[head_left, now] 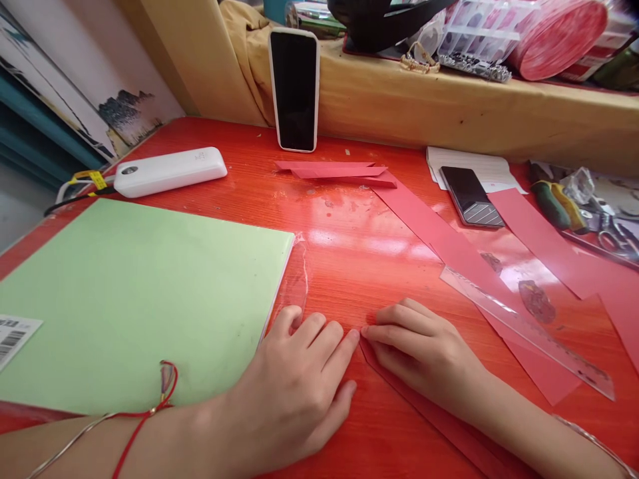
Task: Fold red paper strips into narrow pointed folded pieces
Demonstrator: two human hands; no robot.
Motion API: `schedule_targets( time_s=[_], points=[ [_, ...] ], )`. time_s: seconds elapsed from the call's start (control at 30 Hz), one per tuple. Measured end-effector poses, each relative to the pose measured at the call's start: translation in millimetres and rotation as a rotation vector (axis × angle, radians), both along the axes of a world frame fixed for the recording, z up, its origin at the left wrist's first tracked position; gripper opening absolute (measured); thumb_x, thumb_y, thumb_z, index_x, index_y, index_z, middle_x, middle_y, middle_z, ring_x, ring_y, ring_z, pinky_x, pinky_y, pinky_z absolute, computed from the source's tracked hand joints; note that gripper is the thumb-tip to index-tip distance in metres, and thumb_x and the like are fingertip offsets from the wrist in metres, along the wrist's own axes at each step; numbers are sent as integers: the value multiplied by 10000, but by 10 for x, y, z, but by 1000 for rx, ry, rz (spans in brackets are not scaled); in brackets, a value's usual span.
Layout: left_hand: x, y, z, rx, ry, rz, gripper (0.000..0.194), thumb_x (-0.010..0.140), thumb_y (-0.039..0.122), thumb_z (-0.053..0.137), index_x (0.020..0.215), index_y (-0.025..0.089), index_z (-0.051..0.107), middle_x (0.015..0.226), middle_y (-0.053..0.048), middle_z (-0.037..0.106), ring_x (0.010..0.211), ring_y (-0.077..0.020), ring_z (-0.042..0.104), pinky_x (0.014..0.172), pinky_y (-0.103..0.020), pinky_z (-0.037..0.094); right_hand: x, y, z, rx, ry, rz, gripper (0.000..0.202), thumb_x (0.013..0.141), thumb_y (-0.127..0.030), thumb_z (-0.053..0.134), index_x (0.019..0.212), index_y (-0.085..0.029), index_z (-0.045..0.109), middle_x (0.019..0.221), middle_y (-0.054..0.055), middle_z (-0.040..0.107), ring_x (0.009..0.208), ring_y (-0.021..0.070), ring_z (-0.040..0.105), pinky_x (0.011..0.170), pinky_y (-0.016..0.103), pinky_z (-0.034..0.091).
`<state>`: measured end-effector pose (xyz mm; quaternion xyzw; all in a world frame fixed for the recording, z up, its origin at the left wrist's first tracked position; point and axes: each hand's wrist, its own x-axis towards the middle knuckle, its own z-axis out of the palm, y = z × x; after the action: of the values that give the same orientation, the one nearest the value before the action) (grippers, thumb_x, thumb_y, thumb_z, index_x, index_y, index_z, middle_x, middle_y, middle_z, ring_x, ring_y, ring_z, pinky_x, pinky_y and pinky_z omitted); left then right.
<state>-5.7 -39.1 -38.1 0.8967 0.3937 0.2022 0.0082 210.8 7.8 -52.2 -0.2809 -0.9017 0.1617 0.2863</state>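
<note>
A folded red paper strip (424,416) lies slantwise on the red table, running under my right hand (424,346). The fingers of that hand are closed on the strip's far end, and the rest of the hand partly hides it. My left hand (309,379) rests palm down just left of that end, its thumb apart from its bent fingers. Its index fingertip comes close to the right fingertips; I cannot tell whether it touches the paper. Nothing shows between the left fingers. Behind the hands lie several narrow folded red strips (339,171).
At the left lies a pale green pad (150,299). A white power strip (170,173) and a standing phone (294,90) are behind. To the right are flat red strips (429,229), a clear ruler (529,332), a dark phone (472,196), pliers (556,203) and scissors (612,233).
</note>
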Motion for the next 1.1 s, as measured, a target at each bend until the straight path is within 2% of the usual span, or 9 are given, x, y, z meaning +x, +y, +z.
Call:
schedule_targets(
  time_s=[0.17, 0.37, 0.47, 0.67, 0.93, 1.03, 1.1],
  points=[
    [-10, 5, -2, -21, -31, -4, 327, 974, 227, 490, 1190, 54, 664, 924, -86, 647, 816, -262, 521, 762, -452, 357, 0, -24, -7, 3, 26, -26, 176, 960, -106, 546, 970, -175, 708, 855, 71, 699, 720, 168, 614, 631, 299, 561],
    [-24, 15, 27, -184, -101, 1, 307, 953, 208, 478, 1169, 79, 654, 897, -66, 603, 796, -247, 490, 738, -418, 363, 51, 40, -17, -23, -13, 30, 176, 987, -135, 529, 1026, -172, 697, 879, 69, 696, 720, 164, 609, 632, 298, 551],
    [-33, 2, 6, -154, -78, -14, 325, 957, 205, 474, 1191, 65, 652, 889, -75, 601, 793, -253, 491, 740, -422, 358, 87, 91, -5, -30, -50, 86, 178, 1002, -125, 510, 1056, -168, 674, 900, 74, 689, 733, 167, 602, 639, 297, 537],
    [-22, -11, -21, -54, -10, -18, 364, 978, 221, 462, 1232, 41, 649, 857, -84, 612, 777, -257, 493, 771, -450, 358, 129, 136, 23, 62, -121, 189, 224, 1024, -100, 441, 1162, -149, 611, 947, 89, 694, 741, 177, 575, 627, 319, 524],
    [-34, 2, -17, -132, -94, -2, 326, 977, 164, 446, 1202, 51, 653, 844, -63, 596, 769, -235, 497, 745, -414, 348, 114, 137, 28, 110, -105, 199, 225, 1011, -85, 460, 1178, -135, 602, 922, 90, 706, 719, 177, 573, 599, 318, 532],
    [-31, -12, -24, -110, -90, -12, 299, 974, 153, 448, 1160, 54, 660, 848, -60, 604, 767, -234, 501, 764, -424, 342, 104, 142, 46, 114, -109, 193, 213, 1007, -78, 465, 1151, -125, 614, 922, 95, 709, 713, 178, 573, 591, 317, 532],
    [-28, -19, -31, -88, -63, -17, 321, 974, 143, 442, 1206, 43, 641, 865, -65, 614, 775, -238, 507, 770, -429, 340, 95, 144, 57, 111, -112, 195, 198, 1001, -72, 475, 1119, -109, 630, 915, 100, 712, 719, 181, 579, 593, 317, 538]
  ],
)
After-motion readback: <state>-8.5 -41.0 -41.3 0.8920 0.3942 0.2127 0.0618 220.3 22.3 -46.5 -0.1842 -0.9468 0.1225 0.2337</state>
